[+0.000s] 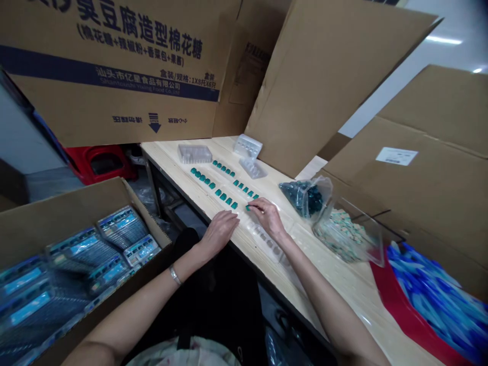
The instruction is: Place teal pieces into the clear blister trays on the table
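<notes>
My right hand seems pinching a small teal piece; my left hand lies open, empty. One bump could scatter the teal rows.

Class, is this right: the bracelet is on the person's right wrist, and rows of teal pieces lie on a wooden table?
No: the head view shows the metal bracelet on the left wrist, not the right. The rows of teal pieces on the wooden table stand as stated.
</notes>
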The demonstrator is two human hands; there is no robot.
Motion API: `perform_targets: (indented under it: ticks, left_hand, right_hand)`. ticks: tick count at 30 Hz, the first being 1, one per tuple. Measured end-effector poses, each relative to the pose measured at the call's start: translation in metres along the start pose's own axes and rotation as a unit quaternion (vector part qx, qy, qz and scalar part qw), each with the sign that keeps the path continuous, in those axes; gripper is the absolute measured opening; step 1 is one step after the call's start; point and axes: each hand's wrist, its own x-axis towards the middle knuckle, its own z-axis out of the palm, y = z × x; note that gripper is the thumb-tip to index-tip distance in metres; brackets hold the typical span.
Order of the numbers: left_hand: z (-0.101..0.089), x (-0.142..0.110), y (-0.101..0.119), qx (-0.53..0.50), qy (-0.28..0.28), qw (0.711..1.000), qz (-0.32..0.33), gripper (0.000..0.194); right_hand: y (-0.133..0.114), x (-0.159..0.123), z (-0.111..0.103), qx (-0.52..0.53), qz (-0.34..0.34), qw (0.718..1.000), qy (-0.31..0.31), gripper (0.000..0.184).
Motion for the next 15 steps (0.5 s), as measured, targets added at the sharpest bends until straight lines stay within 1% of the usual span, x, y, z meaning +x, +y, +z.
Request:
perform_targets:
  ticks: [3, 8, 12, 15]
  left_hand:
    - [0.005, 0.002, -0.010, 0.038, -0.024, 0.999, 0.015, 0.021]
    - [0.007, 0.004, -0.016, 0.073, -0.035, 0.997, 0.007, 0.023]
    - [0.005, 0.003, -0.017, 0.094, -0.027, 0.995, 0.010, 0.024]
    - [0.003, 0.001, -0.016, 0.125, -0.043, 0.991, 0.010, 0.025]
  right_hand:
    - [0.010, 0.005, 0.010, -0.036, -0.043, 0.998, -0.040, 0.016]
    - [0.011, 0.005, 0.017, -0.072, -0.079, 0.988, -0.110, 0.020]
    - [0.012, 0.009, 0.019, -0.089, -0.081, 0.980, -0.158, 0.021]
    - [0.009, 0.010, 0.026, -0.097, -0.051, 0.980, -0.169, 0.020]
